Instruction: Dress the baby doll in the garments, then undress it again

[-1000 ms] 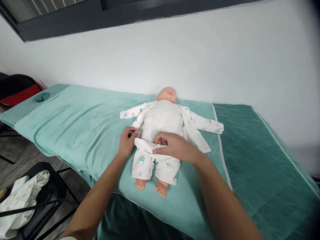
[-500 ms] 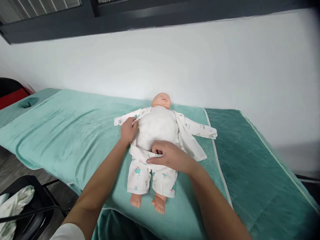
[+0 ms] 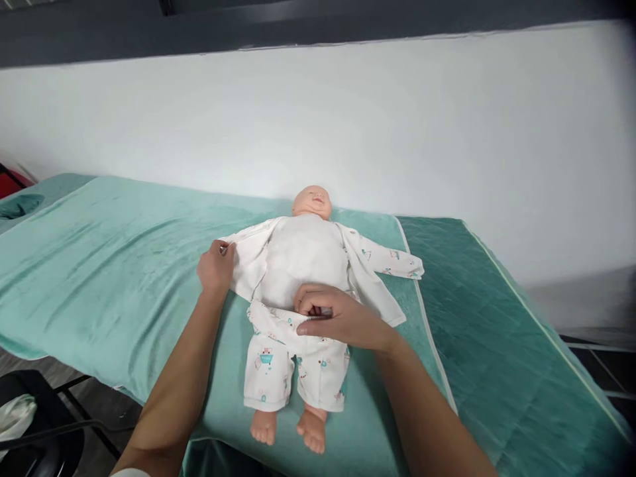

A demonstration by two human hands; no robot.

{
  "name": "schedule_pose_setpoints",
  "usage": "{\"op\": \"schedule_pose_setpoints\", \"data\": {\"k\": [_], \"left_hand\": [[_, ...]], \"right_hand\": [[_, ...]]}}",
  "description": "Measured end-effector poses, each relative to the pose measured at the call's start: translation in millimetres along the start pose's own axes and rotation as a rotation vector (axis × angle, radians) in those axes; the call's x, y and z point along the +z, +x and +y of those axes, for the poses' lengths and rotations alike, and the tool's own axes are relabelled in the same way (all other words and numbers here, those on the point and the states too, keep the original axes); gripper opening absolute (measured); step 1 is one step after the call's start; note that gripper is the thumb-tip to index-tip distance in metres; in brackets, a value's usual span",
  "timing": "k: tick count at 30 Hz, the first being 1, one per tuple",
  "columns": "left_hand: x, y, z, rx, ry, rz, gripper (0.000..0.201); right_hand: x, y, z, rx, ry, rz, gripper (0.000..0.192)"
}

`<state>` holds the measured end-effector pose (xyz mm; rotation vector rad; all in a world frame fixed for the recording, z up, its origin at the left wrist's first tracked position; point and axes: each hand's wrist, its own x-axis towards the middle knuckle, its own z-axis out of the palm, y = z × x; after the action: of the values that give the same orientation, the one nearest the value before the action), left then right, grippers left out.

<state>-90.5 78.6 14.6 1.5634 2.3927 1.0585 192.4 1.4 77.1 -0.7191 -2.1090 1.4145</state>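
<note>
Here, a baby doll (image 3: 303, 265) lies face up at the centre of the frame on a light green blanket (image 3: 124, 265). Long axis runs near vertical in the picture: head toward the white wall (image 3: 348, 119) at the top, bare feet toward the lower edge, just left of centre. Both arms spread sideways, one to each side.

The doll wears a white printed jacket (image 3: 368, 271), open at the front, its panels spread flat to either side of the plain white torso. Printed trousers (image 3: 293, 364) cover the legs; waistband sits low on the belly.

Left hand (image 3: 215, 268), left of centre, is closed in a pinch on the edge of the jacket's left-of-frame panel, holding it out sideways on the blanket. Right hand (image 3: 338, 317), at centre, has its fingers curled over the trouser waistband, gripping the fabric at the doll's belly.

The print shows small teal and red motifs; no writing or label can be read.

A darker green quilted cover (image 3: 497, 344) fills the right of the frame. A dark chair (image 3: 34, 430) with pale cloth sits at lower left.
</note>
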Motion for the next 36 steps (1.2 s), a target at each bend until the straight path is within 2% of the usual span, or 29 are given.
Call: {"op": "schedule_pose_setpoints", "data": {"k": [3, 5, 7, 8, 10, 12, 13, 15, 19, 23, 25, 27, 32, 36], "left_hand": [[1.9, -3, 1, 0.07, 0.057, 0.009, 0.023], [3.4, -7, 5, 0.183, 0.017, 0.061, 0.021], [3.9, -14, 13, 0.3, -0.139, 0.089, 0.018], [3.6, -19, 17, 0.328, -0.268, 0.056, 0.016], [1.4, -29, 26, 0.3, -0.569, -0.151, 0.014], [-3.1, -38, 34, 0.231, -0.8, -0.438, 0.017], [-6.3, -40, 36, 0.231, -0.856, -0.573, 0.019], [-14.3, -42, 39, 0.321, -0.871, -0.773, 0.02], [-31.0, -39, 43, 0.533, -0.752, -0.984, 0.019], [-38.9, -40, 45, 0.577, -0.693, -1.113, 0.023], [-37.5, -42, 44, 0.521, -0.77, -1.112, 0.025], [-33.1, -44, 42, 0.41, -0.867, -1.065, 0.031], [-15.8, -47, 37, 0.141, -1.08, -0.86, 0.038], [-4.3, -44, 41, 0.061, -1.172, -0.703, 0.037]], "right_hand": [[3, 2, 1, 0.022, -0.001, 0.088, 0.037], [6, 3, 2, 0.064, -0.011, 0.148, 0.038], [8, 3, 3, 0.126, -0.004, 0.19, 0.036], [9, 3, 4, 0.156, 0.004, 0.209, 0.034], [10, 3, 4, 0.195, 0.007, 0.255, 0.032], [11, 3, 3, 0.202, -0.025, 0.31, 0.031], [11, 3, 3, 0.194, -0.054, 0.337, 0.031], [11, 4, 1, 0.162, -0.134, 0.386, 0.031], [10, 9, 0, 0.103, -0.306, 0.458, 0.026], [9, 13, 1, 0.105, -0.337, 0.473, 0.024], [8, 13, 3, 0.145, -0.275, 0.471, 0.026], [6, 11, 5, 0.183, -0.156, 0.465, 0.028], [-7, 1, 12, 0.174, 0.159, 0.478, 0.035], [-24, -10, 24, 0.176, 0.266, 0.552, 0.036]]}}
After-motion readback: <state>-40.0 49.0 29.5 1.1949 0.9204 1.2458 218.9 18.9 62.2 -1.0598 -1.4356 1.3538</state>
